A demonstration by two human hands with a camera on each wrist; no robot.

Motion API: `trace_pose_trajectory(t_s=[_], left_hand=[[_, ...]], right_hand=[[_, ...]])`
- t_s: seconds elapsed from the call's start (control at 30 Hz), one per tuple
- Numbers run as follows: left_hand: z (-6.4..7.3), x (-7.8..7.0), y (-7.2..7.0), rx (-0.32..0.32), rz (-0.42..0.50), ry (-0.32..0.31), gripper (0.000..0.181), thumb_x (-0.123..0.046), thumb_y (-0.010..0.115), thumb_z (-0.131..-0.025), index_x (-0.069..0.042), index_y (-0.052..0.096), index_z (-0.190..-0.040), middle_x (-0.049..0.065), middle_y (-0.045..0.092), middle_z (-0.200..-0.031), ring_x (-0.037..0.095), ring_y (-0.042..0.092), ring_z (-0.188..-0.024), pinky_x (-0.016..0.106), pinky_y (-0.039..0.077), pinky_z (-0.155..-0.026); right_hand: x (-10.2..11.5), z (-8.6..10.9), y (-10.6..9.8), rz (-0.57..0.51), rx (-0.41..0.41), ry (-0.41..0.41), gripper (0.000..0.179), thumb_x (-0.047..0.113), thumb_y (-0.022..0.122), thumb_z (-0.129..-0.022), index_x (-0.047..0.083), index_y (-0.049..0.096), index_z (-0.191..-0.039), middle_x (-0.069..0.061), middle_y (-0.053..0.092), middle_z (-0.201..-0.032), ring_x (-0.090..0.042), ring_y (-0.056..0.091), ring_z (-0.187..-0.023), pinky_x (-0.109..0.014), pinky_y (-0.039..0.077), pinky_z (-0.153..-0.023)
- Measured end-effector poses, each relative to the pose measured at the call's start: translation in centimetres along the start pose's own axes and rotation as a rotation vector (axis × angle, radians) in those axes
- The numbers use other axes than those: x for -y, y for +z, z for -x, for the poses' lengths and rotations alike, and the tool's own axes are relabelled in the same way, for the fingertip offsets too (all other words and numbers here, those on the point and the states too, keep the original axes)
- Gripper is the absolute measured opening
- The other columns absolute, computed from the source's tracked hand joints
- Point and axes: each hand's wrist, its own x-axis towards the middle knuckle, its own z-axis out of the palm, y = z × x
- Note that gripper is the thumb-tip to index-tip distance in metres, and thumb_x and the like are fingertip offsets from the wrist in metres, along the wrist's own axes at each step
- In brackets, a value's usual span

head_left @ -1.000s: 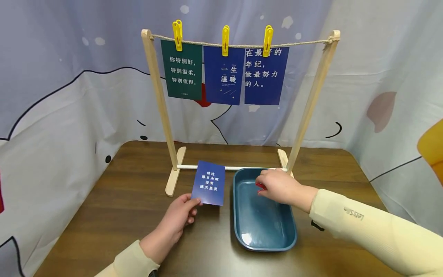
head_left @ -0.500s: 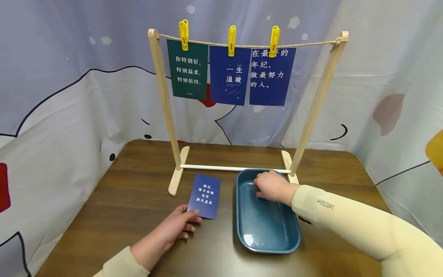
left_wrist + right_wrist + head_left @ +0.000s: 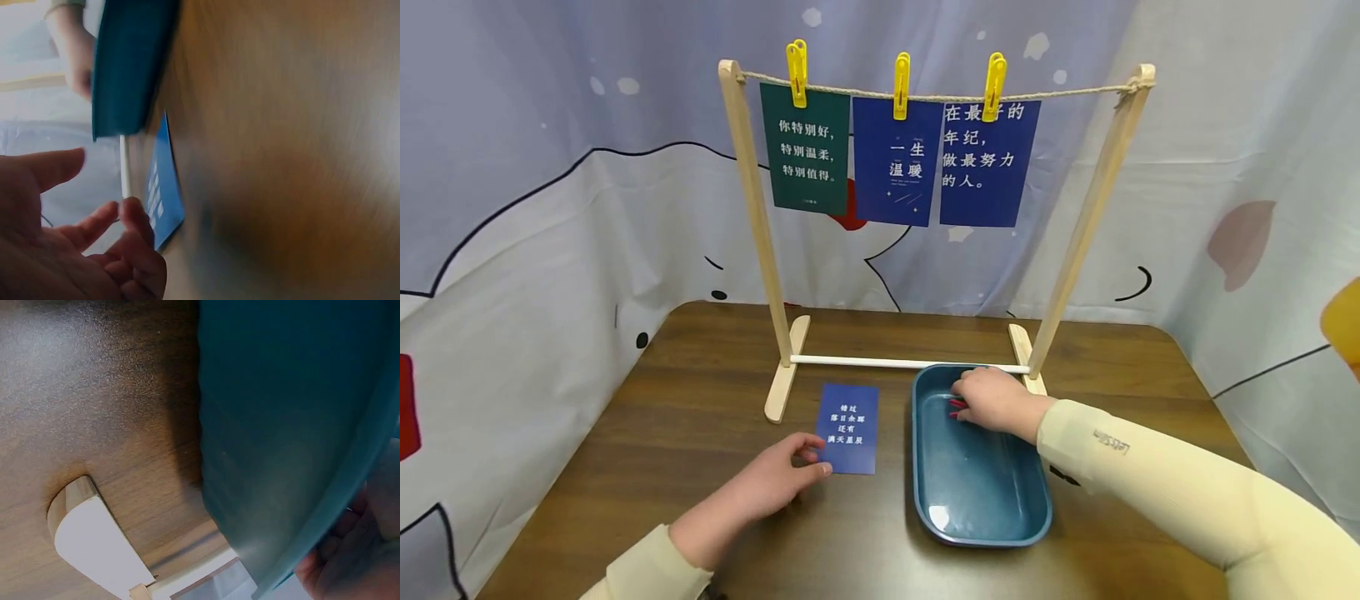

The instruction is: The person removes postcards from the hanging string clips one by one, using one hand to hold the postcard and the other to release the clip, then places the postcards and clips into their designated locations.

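Note:
A blue card (image 3: pixel 852 433) with white lettering lies on the table, left of the tray. My left hand (image 3: pixel 778 477) is just beside its lower left edge, thumb and fingers spread apart with nothing between them; the left wrist view shows the fingers (image 3: pixel 136 244) near the card. Reaching into the far end of a dark teal tray (image 3: pixel 977 540), my right hand (image 3: pixel 992 400) pinches a red clip (image 3: pixel 958 403), whose two thin red tips show at the fingertips. The rest of the clip is hidden by the hand. In the right wrist view the tray's wall mostly covers that hand.
Behind stands a wooden rack (image 3: pixel 752 217) with a string. One green card (image 3: pixel 808 150) and two blue ones, including a blue card (image 3: pixel 898 200), hang from it by yellow clips (image 3: pixel 901 87). The tray touches or overlaps the rack's white bar (image 3: pixel 865 362).
My left hand has lowered the blue card onto the table, let go of it and drawn slightly left. My right hand stays in the tray's far end, the red tips now showing more clearly.

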Motion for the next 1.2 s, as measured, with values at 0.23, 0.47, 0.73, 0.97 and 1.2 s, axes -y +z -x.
trace_pose_trajectory(t_s=[0.23,0.47,0.73,0.97,1.2], left_hand=[[-2.2,-0.3,-0.5,-0.067,-0.558,0.073,0.058,-0.039,0.078,-0.084,-0.018,0.059,-0.134,0.016,0.056,-0.131,0.031,0.064,-0.105,0.051,0.052,-0.079],[-2.9,-0.5,0.4,-0.021,-0.726,0.095,0.065,-0.041,0.082,-0.079,-0.017,0.06,-0.136,0.02,0.054,-0.132,0.037,0.064,-0.104,0.052,0.053,-0.071],[-3.1,-0.2,0.5,-0.019,-0.741,0.13,0.059,-0.035,0.083,-0.08,-0.017,0.063,-0.132,0.017,0.054,-0.134,0.037,0.062,-0.106,0.051,0.052,-0.073],[-3.2,-0.3,0.1,-0.011,-0.74,0.153,0.056,-0.031,0.083,-0.08,-0.015,0.064,-0.131,0.014,0.056,-0.134,0.037,0.061,-0.109,0.051,0.052,-0.078],[-3.6,-0.3,0.0,0.0,-0.739,0.187,0.055,-0.028,0.085,-0.078,-0.015,0.066,-0.128,0.012,0.056,-0.135,0.037,0.061,-0.109,0.051,0.052,-0.081]], right_hand=[[0.0,0.1,0.6,0.025,-0.004,-0.003,0.025,0.024,0.078,-0.083,0.017,0.059,-0.069,0.004,0.05,-0.064,-0.017,0.052,-0.063,-0.039,0.044,-0.068],[-0.1,-0.1,1.1,0.013,-0.007,0.011,0.026,0.021,0.078,-0.084,0.018,0.058,-0.068,0.005,0.051,-0.063,-0.016,0.05,-0.061,-0.04,0.044,-0.068],[0.0,-0.4,1.0,-0.004,-0.008,0.019,0.025,0.022,0.077,-0.084,0.019,0.058,-0.069,0.005,0.051,-0.065,-0.016,0.051,-0.063,-0.041,0.043,-0.068],[-0.1,-0.8,1.2,-0.012,-0.03,0.016,0.02,0.022,0.077,-0.084,0.018,0.062,-0.072,0.004,0.054,-0.067,-0.017,0.054,-0.064,-0.04,0.043,-0.068],[-0.6,-0.6,1.4,-0.009,-0.031,0.035,0.016,0.022,0.077,-0.084,0.018,0.065,-0.075,0.005,0.053,-0.068,-0.016,0.054,-0.065,-0.041,0.044,-0.068]])
